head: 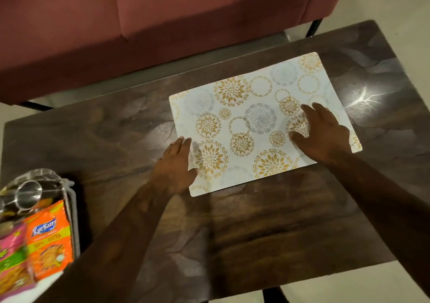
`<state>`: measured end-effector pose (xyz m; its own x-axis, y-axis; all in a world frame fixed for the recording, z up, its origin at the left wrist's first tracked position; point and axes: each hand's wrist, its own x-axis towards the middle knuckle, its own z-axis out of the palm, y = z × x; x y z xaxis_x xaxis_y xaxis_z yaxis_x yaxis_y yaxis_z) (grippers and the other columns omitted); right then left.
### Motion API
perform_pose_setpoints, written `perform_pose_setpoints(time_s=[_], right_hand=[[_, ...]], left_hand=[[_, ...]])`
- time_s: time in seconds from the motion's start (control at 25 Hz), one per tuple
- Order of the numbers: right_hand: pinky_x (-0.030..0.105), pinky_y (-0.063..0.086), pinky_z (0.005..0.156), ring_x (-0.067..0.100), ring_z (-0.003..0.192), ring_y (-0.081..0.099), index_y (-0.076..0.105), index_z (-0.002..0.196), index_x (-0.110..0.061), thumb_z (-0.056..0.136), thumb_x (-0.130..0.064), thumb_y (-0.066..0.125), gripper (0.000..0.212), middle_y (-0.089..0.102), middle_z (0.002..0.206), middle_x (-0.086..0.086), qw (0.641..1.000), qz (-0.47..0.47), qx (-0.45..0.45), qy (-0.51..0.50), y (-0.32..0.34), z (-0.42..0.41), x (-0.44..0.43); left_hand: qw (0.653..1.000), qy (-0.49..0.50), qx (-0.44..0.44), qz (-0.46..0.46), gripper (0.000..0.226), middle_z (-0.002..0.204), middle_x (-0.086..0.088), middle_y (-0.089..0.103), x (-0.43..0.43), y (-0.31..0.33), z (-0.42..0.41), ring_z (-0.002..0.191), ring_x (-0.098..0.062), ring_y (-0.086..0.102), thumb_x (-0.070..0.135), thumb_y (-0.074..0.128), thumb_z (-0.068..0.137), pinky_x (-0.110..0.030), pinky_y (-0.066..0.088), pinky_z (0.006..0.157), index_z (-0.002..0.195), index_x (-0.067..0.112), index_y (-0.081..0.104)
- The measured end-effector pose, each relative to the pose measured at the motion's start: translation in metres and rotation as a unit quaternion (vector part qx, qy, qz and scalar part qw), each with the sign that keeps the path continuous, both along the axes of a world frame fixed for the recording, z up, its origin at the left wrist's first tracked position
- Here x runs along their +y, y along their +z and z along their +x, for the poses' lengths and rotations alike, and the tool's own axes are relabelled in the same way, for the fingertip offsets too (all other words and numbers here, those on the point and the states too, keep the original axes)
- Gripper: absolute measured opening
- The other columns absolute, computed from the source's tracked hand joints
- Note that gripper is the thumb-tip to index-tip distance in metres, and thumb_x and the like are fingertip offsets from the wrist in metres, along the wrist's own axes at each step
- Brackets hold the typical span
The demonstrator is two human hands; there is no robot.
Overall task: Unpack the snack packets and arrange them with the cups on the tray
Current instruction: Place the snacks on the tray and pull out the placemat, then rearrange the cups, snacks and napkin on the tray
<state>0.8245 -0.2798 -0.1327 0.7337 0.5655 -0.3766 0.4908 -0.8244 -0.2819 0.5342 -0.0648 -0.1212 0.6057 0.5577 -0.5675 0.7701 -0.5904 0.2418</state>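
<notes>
A white mat with gold and grey flower circles (253, 107) lies flat on the dark table. My left hand (176, 165) rests on its near left corner, fingers flat. My right hand (323, 133) presses on its right part with fingers spread. At the table's left front corner sits a clear plastic bag (41, 177) holding a steel cup (28, 194), an orange snack packet (50, 237) and a pink and green packet (12, 256). Neither hand holds anything.
The dark brown marbled table (232, 221) has bare surface in front of the mat. A pink sofa (162, 12) stands just behind the table. Pale floor shows at the right and near edges. A bright light glare lies right of the mat.
</notes>
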Motion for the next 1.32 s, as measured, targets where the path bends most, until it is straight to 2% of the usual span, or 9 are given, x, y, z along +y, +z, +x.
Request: perform_pose_setpoints(time_s=[0.24, 0.56, 0.72, 0.88, 1.0, 1.08, 1.16, 1.24, 1.32], right_hand=[[0.056, 0.037, 0.123, 0.022, 0.162, 0.029, 0.032, 0.166, -0.030, 0.099, -0.049, 0.063, 0.076, 0.029, 0.175, -0.001, 0.996, 0.020, 0.042, 0.072, 0.030, -0.100, 0.015], [0.046, 0.042, 0.121, 0.020, 0.145, 0.053, 0.039, 0.159, -0.034, 0.099, -0.041, 0.060, 0.064, 0.048, 0.161, -0.005, 0.964, 0.065, 0.179, 0.187, 0.061, -0.297, 0.130], [0.046, 0.049, 0.117, 0.019, 0.141, 0.058, 0.038, 0.157, -0.037, 0.095, -0.042, 0.060, 0.066, 0.053, 0.156, -0.003, 0.938, 0.042, 0.267, 0.218, 0.061, -0.375, 0.167], [0.041, 0.056, 0.105, 0.017, 0.117, 0.069, 0.050, 0.146, -0.033, 0.088, -0.037, 0.063, 0.059, 0.067, 0.128, -0.005, 0.928, 0.018, 0.317, 0.196, 0.047, -0.432, 0.193], [0.034, 0.058, 0.090, 0.007, 0.091, 0.071, 0.052, 0.121, -0.040, 0.084, -0.034, 0.062, 0.039, 0.070, 0.099, -0.019, 0.918, 0.013, 0.348, 0.187, 0.037, -0.471, 0.211], [0.039, 0.063, 0.090, 0.009, 0.095, 0.076, 0.048, 0.116, -0.044, 0.088, -0.030, 0.063, 0.034, 0.077, 0.107, -0.015, 0.916, 0.012, 0.368, 0.160, 0.037, -0.489, 0.223], [0.045, 0.063, 0.094, 0.017, 0.101, 0.077, 0.051, 0.123, -0.037, 0.096, -0.023, 0.063, 0.033, 0.077, 0.117, -0.008, 0.922, 0.005, 0.366, 0.129, 0.036, -0.498, 0.231], [0.048, 0.062, 0.096, 0.022, 0.105, 0.076, 0.054, 0.131, -0.026, 0.099, -0.014, 0.060, 0.035, 0.075, 0.121, -0.002, 0.924, -0.007, 0.369, 0.105, 0.033, -0.505, 0.237], [0.050, 0.064, 0.094, 0.023, 0.105, 0.076, 0.056, 0.130, -0.024, 0.101, -0.007, 0.058, 0.034, 0.074, 0.120, -0.002, 0.920, -0.020, 0.384, 0.077, 0.029, -0.510, 0.239]], left_hand=[[0.999, 0.019, -0.032, 0.000, 0.078, 0.170, 0.004, 0.005, -0.017, 0.035, -0.079, 0.156, -0.021, 0.011, 0.041, 0.060, 0.093, -0.042, 0.024, 0.122, 0.159, 0.024, 0.020], [0.980, 0.166, -0.109, 0.033, 0.063, 0.161, -0.007, 0.031, 0.029, 0.088, -0.229, 0.150, -0.022, 0.029, 0.021, 0.069, 0.089, -0.028, 0.024, 0.120, 0.147, 0.011, 0.045], [0.963, 0.238, -0.109, 0.056, 0.053, 0.149, -0.010, 0.045, 0.047, 0.094, -0.315, 0.140, -0.028, 0.041, 0.015, 0.073, 0.086, -0.032, 0.031, 0.113, 0.136, 0.007, 0.054], [0.937, 0.322, -0.114, 0.071, 0.047, 0.132, -0.011, 0.054, 0.057, 0.090, -0.386, 0.121, -0.031, 0.054, 0.007, 0.071, 0.083, -0.036, 0.044, 0.098, 0.128, 0.007, 0.058], [0.922, 0.359, -0.113, 0.088, 0.044, 0.122, -0.012, 0.058, 0.063, 0.080, -0.434, 0.116, -0.030, 0.054, 0.003, 0.068, 0.081, -0.035, 0.043, 0.094, 0.124, 0.006, 0.060], [0.900, 0.407, -0.131, 0.081, 0.044, 0.120, -0.008, 0.057, 0.067, 0.072, -0.455, 0.112, -0.027, 0.055, 0.002, 0.065, 0.082, -0.039, 0.048, 0.093, 0.125, 0.008, 0.060], [0.863, 0.479, -0.152, 0.055, 0.043, 0.124, -0.007, 0.055, 0.072, 0.064, -0.465, 0.107, -0.023, 0.057, 0.004, 0.058, 0.089, -0.041, 0.052, 0.091, 0.131, 0.010, 0.056], [0.835, 0.528, -0.155, -0.003, 0.039, 0.127, -0.011, 0.061, 0.078, 0.052, -0.471, 0.109, -0.027, 0.061, 0.003, 0.048, 0.095, -0.045, 0.052, 0.097, 0.132, 0.010, 0.058], [0.805, 0.562, -0.163, -0.094, 0.039, 0.118, -0.013, 0.070, 0.080, 0.044, -0.474, 0.107, -0.032, 0.067, -0.002, 0.042, 0.095, -0.050, 0.053, 0.098, 0.123, 0.010, 0.066]])
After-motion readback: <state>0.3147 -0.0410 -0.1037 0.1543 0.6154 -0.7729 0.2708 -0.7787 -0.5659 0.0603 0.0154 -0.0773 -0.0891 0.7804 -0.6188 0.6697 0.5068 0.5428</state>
